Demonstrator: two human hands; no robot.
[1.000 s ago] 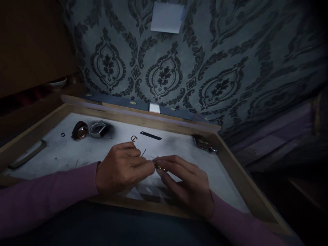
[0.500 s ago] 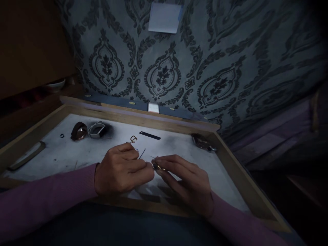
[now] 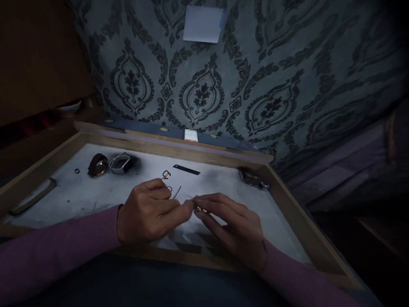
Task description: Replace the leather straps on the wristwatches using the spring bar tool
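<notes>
Fingers (image 3: 219,206) of your right hand (image 3: 241,228) clamp a gold piece (image 3: 200,209) crosswise, just right of your left hand (image 3: 150,213), whose grip is hidden

Tray (image 3: 295,209) sits before wall (image 3: 204,91); over its front-ctr, small part (image 3: 201,209) is btwn L hand (image 3: 148,213) & R hand (image 3: 236,226). Behind L hand: buckle (image 3: 166,174), w/ flat strip (image 3: 186,169) to its R. Back L, one watch (image 3: 97,167) is L of another watch (image 3: 120,169), ring (image 3: 77,171) further L; watch-like item (image 3: 252,177) nr back R corner.
</notes>
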